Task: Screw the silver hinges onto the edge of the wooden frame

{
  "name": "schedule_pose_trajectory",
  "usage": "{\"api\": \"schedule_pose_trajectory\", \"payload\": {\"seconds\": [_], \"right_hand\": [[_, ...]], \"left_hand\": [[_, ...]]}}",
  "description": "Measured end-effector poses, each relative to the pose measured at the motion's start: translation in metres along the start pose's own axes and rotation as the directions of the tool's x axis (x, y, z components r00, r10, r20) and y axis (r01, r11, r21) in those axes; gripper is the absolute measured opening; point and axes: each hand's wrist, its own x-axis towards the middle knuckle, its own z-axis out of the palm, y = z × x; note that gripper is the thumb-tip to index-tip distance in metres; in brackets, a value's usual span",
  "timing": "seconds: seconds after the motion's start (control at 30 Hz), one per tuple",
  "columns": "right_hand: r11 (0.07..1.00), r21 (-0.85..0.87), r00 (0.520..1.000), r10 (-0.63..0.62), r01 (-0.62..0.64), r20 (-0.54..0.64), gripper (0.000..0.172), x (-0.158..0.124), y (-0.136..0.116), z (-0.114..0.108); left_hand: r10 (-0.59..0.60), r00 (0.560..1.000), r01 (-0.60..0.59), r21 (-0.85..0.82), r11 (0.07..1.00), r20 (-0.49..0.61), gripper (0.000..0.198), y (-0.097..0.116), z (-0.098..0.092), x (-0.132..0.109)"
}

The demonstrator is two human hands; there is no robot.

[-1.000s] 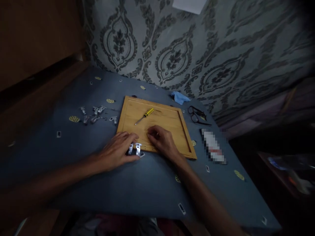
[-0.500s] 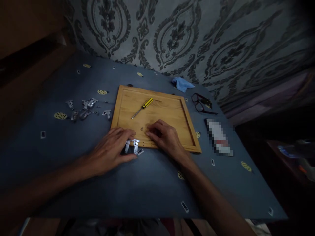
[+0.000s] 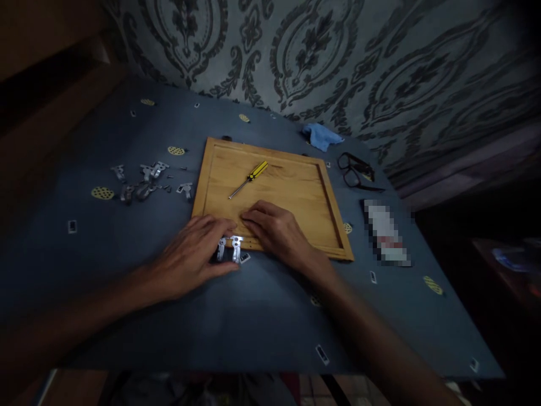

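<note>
Metal hinges [image 3: 236,247]: lay between my left hand's [image 3: 190,254] parted thumb and fingers. Wooden panel [image 3: 296,186]: lay under my right hand [image 3: 274,228], finger closure unclear.

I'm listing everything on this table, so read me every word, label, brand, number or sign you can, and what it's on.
No text can be read for certain.
Small printed patches on the blue tablecloth: too small and blurred to read.
Pixelated item at right: any lettering is obscured.
Wooden panel and screwdriver: no lettering visible.
</note>
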Motion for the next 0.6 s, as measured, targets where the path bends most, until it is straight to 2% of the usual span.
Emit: {"api": "schedule_pose_trajectory", "payload": {"seconds": [0.13, 0.27, 0.6], "right_hand": [[0.998, -0.062, 0.997, 0.008, -0.003, 0.078, 0.024, 0.003, -0.006, -0.01], [0.999, -0.054, 0.993, 0.006, 0.0, 0.114, 0.022, 0.005, -0.008, -0.016], [0.993, 0.097, 0.995, 0.068, -0.061, -0.072, 0.016, -0.007, 0.001, -0.012]], "left_hand": [[-0.013, 1.0, 0.013, -0.004, 1.0, 0.006, 0.043, 0.001, 0.0, 0.0], [-0.018, 1.0, 0.019, -0.013, 1.0, 0.016, 0.042, 0.001, 0.0, 0.0], [-0.034, 0.999, 0.035, -0.021, 0.999, 0.03, 0.041, 0.001, 0.0, -0.001]]}}
